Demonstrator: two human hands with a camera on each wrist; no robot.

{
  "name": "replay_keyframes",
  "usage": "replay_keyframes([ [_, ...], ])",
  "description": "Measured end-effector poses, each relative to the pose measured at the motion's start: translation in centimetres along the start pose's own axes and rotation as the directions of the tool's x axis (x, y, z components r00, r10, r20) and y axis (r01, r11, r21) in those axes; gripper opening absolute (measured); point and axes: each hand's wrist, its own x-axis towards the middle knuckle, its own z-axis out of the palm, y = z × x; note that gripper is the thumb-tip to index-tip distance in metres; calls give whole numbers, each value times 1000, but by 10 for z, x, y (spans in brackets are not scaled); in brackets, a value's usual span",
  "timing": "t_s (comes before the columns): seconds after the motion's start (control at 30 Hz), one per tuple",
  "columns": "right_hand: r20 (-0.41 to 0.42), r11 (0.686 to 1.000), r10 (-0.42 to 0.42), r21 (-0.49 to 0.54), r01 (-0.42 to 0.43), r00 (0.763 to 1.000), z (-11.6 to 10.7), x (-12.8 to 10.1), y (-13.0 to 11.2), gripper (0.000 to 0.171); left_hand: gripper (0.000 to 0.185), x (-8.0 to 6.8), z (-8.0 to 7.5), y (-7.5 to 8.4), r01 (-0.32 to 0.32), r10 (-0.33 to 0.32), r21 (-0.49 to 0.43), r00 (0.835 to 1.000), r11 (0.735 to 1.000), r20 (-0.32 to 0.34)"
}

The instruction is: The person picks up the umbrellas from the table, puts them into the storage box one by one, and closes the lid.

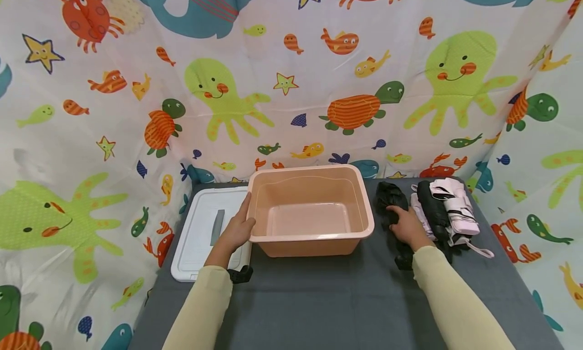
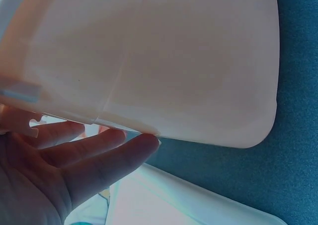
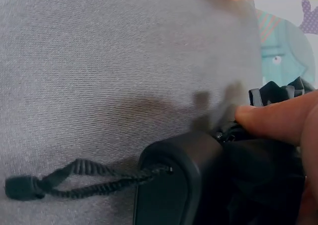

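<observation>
On table, R hand (image 1: 407, 226) grips black umbrella (image 1: 390, 208), handle twd person, lengthwise front-back.

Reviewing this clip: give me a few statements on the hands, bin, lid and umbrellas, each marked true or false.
1. The pink bin is empty. True.
2. The white lid sits on the bin. False: it lies on the table, left of it.
3. The right hand grips the black folded umbrella. True.
4. The left hand holds an umbrella. False: it touches the bin's side.
5. The table cover is grey. True.
</observation>
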Motion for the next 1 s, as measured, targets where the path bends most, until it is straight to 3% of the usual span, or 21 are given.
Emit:
replay_keyframes([
  [0.33, -74, 1000, -18, 16, 19, 997, -15, -10, -12, 58, 75, -1, 0, 0, -5, 5, -11, 1000, 1000, 3],
  [0.67, -91, 998, -41, 53, 46, 995, -33, -24, -29, 61, 75, -1, 1, 1, 11, -10, -69, 1000, 998, 22],
  [1.0, -95, 994, -62, 87, 71, 994, -58, -34, -48, 62, 76, -2, 1, 5, 2, -2, -118, 1000, 993, 1],
])
